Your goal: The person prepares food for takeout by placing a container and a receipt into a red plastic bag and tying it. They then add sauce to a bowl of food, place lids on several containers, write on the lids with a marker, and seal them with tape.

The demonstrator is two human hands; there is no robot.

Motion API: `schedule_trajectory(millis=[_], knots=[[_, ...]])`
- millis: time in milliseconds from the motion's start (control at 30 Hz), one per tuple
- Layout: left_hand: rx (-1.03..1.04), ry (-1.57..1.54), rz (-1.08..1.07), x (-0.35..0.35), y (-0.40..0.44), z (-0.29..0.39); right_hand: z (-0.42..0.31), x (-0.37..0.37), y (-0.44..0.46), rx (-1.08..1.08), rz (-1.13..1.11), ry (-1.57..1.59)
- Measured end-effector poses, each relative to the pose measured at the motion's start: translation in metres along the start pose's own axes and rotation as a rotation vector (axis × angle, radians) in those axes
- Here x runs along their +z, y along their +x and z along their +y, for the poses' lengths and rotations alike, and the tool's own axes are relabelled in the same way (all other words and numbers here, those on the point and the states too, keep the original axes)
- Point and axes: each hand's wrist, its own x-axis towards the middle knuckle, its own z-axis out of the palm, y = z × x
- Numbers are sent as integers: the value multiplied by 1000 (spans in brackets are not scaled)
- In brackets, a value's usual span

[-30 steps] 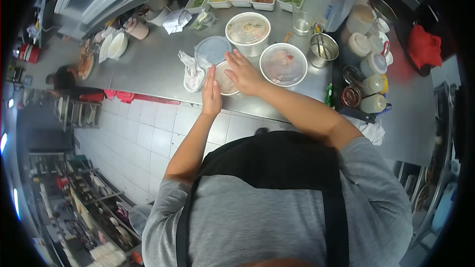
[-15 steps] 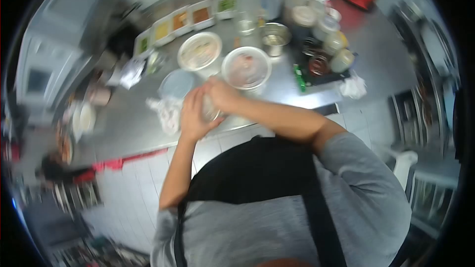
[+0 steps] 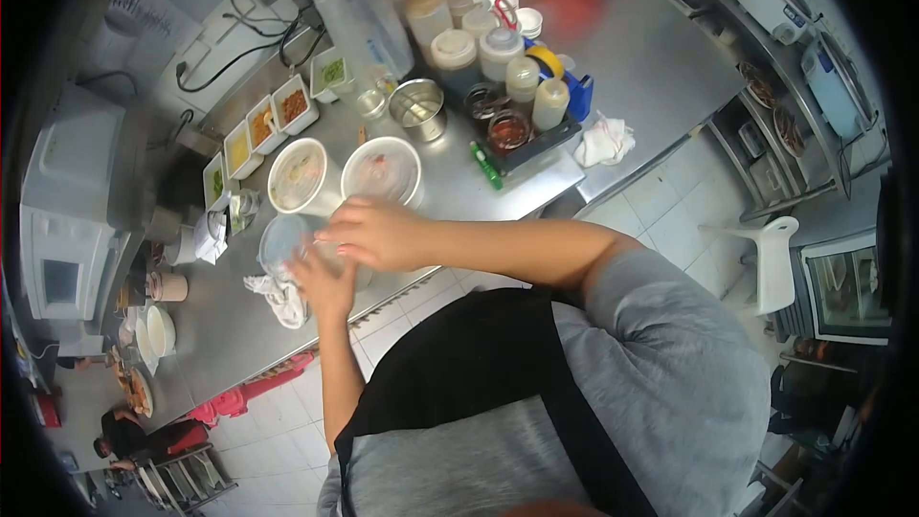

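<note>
Near the front edge of the steel counter, my left hand rests with spread fingers on the near-left side of a small lidded container, mostly hidden by the hands. My right hand lies over the top of it, fingers extended and reaching towards the left hand. Left of them is a round translucent lid, with a crumpled white cloth beside it. Behind the hands stand two white bowls with clear lids, one on the left and one on the right.
White trays of chopped food line the back. A metal pot, a green marker and a black caddy of sauce bottles stand to the right. Another person is at the far lower left.
The view has swung to the right, so the counter appears rotated. My hands went from flat and apart to closer around the small container, and the fingers have since spread over it.
</note>
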Motion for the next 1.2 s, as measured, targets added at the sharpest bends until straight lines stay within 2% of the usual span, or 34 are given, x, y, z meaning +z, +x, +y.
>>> schedule_trajectory(millis=[33, 67, 100, 133, 200, 233, 267, 333, 367, 400, 433, 467, 500, 567, 600, 633, 667, 733, 833, 867, 933, 1067, 1100, 1200], knots=[[-19, 1, 131, 4, -1, -1, -3, -34, 0, -109, 134, -129], [49, -31, 268, -13, -4, 7, -2, -74, -2, -214, 266, -253], [113, -61, 401, -37, -12, 21, 1, -119, -7, -151, 305, -292], [212, -181, 398, -54, -23, 39, 9, -163, -17, -85, 344, -331], [412, -421, 385, -75, -45, 74, 32, -236, -43, 232, 436, -350], [508, -593, 238, -69, -56, 87, 61, -269, -61, 380, 410, -349], [424, -872, -57, -61, -71, 106, 96, -294, -85, 535, 390, -356], [297, -1400, -626, -36, -86, 178, 159, -322, -124, 987, 32, -644], [231, -1634, -904, -29, -94, 222, 167, -330, -138, 1094, 3, -471], [134, -1839, -1193, -21, -102, 260, 204, -327, -159, 1092, -16, -423], [72, -1868, -1226, -8, -105, 296, 227, -324, -166, 1068, -132, -381], [5, -1894, -1245, 6, -103, 333, 233, -317, -169, 885, -61, -556], [-66, -1920, -1249, 20, -98, 365, 233, -322, -160, 985, -130, -356], [-164, -1764, -1133, 56, -77, 412, 245, -328, -154, 1135, -192, -173], [-207, -1688, -1068, 74, -63, 429, 243, -330, -150, 1127, -207, -326], [-244, -1650, -1011, 89, -52, 444, 254, -327, -147, 1176, -229, -228], [-286, -1608, -954, 104, -43, 455, 219, -342, -137, 1276, -201, -264], [-351, -1564, -844, 119, -36, 470, 202, -351, -134, 1384, -141, -204], [-410, -1567, -697, 134, -31, 485, 187, -347, -147, 1200, 134, -259], [-448, -1609, -680, 139, -30, 485, 179, -349, -153, 1130, 177, -186], [-526, -1704, -645, 145, -26, 486, 159, -364, -173, 981, 253, -52], [-509, -1666, -640, 127, -28, 498, 78, -428, -220, 806, 277, 222], [-568, -1644, -576, 130, -25, 500, 57, -444, -230, 844, 275, 264], [-498, -1487, -626, 138, -22, 500, 15, -482, -264, 957, 281, 253]])
